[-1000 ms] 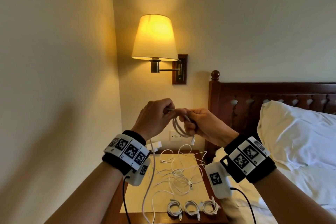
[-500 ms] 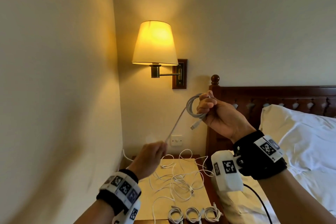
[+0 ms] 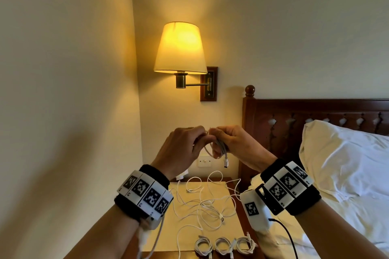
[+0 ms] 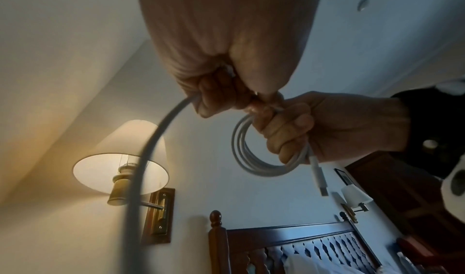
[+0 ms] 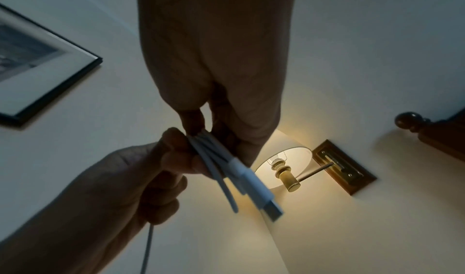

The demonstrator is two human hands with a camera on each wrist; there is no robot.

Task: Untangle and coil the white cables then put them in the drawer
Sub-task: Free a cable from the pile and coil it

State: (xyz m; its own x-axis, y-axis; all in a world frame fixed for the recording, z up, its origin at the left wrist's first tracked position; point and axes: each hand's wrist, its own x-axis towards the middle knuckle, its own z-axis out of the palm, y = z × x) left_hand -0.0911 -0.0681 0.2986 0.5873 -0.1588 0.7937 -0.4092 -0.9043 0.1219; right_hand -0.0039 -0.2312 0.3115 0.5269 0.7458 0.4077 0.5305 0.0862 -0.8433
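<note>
Both hands meet at chest height above the nightstand. My right hand (image 3: 233, 143) grips a small coil of white cable (image 3: 219, 148), whose USB plug (image 3: 226, 163) hangs below the fingers. My left hand (image 3: 197, 139) pinches the same cable's free strand (image 4: 151, 149) against the coil. That strand runs down past my left wrist. The left wrist view shows the coil (image 4: 251, 159) as several loops in the right hand (image 4: 314, 127). A loose tangle of white cables (image 3: 208, 206) lies on the nightstand. Three coiled cables (image 3: 223, 248) sit in a row at its front edge. No drawer is in view.
The nightstand (image 3: 233, 182) carries a beige mat (image 3: 189, 235) in the corner between the left wall and the bed's wooden headboard (image 3: 294, 115). A lit wall lamp (image 3: 181, 48) hangs above. A wall socket (image 3: 204, 162) sits behind the hands; a white pillow (image 3: 347, 164) lies on the right.
Half a second ago my left hand was low, drawing the strand out, and my right held the coil high. Now both hands are together again with the strand brought onto the coil.
</note>
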